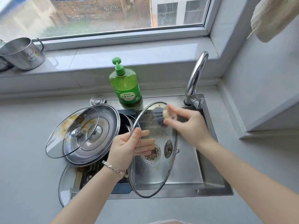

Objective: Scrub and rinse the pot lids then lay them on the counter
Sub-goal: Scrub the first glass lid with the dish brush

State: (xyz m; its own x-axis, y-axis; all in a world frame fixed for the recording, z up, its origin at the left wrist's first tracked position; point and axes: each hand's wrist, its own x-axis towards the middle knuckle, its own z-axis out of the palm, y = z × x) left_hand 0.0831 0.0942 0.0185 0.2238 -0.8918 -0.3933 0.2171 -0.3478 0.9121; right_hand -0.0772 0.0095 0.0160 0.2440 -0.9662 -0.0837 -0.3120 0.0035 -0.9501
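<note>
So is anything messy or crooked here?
Yes. On the pile at the left, the top glass lid lies tilted on the steel lid and is smeared with orange-brown grease. The held lid has a brown smear at its far rim.

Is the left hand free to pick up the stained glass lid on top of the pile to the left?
Probably not right now: the left hand grips the rim of the wet lid above the sink. The stained lid lies close beside it, with nothing between.
</note>
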